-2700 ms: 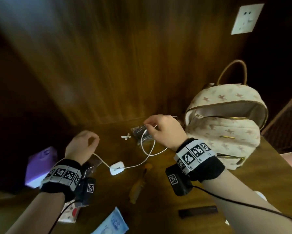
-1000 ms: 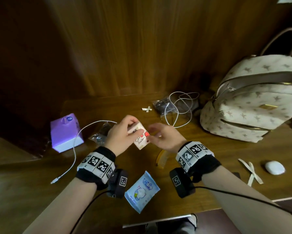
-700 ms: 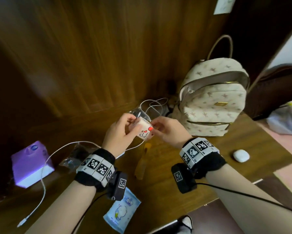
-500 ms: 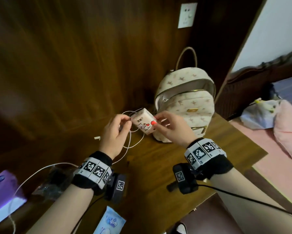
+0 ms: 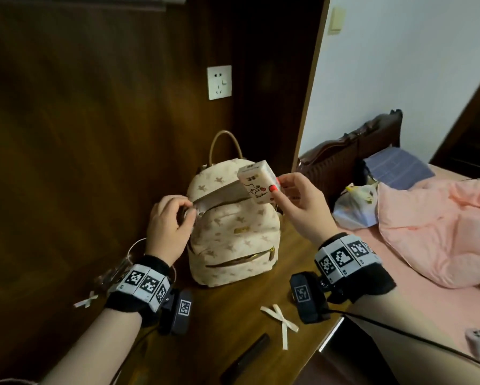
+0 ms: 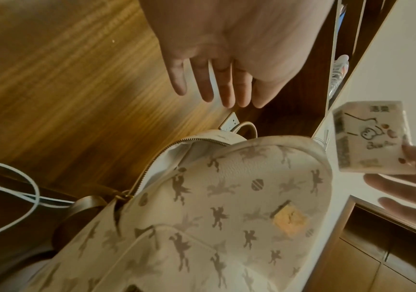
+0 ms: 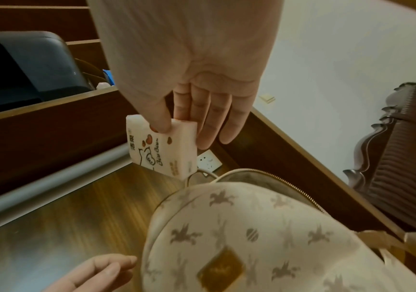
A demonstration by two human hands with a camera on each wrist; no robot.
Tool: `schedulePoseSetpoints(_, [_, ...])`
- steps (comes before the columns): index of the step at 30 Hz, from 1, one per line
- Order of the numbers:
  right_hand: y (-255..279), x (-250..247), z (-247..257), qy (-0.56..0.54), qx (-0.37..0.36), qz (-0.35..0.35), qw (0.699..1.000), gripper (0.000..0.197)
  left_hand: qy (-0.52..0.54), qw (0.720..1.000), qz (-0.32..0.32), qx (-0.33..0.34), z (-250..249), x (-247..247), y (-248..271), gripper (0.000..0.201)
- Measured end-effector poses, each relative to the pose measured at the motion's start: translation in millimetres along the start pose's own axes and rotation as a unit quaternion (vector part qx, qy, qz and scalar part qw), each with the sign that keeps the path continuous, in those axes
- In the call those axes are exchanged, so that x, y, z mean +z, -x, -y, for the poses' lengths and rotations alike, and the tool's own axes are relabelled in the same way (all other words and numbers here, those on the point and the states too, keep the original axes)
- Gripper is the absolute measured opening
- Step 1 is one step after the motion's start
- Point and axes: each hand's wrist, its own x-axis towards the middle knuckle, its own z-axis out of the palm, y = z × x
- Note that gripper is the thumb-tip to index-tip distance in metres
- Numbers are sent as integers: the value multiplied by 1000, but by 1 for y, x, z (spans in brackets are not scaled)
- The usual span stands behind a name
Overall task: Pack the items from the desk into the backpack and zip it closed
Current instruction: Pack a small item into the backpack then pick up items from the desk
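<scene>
A cream backpack with a star print stands upright on the wooden desk, its top zip open. My right hand pinches a small white tissue pack with a cartoon print and holds it in the air just above the opening; in the right wrist view the thumb lies on the tissue pack. My left hand is at the left end of the opening. In the left wrist view its fingers are straight and hold nothing.
A white cable and a clear plastic bag lie left of the backpack. Two pale ribbon bows and a dark strip lie near the desk's front edge. A bed with a pink quilt is to the right.
My left hand has let go of the tissue pack and moved to the backpack's left side. My right hand has carried the pack up and right to the opening.
</scene>
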Motion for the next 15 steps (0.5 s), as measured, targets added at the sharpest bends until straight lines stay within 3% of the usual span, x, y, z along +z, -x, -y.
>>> schedulePoseSetpoints(10, [-46,-8,-28,20,-19,50,998,22,-38,999,17,18,5,38,-39,4])
schedulePoseSetpoints(15, [-64,4,-34,18,-27,83,996,23,-11,998,62,15,12,46,-37,11])
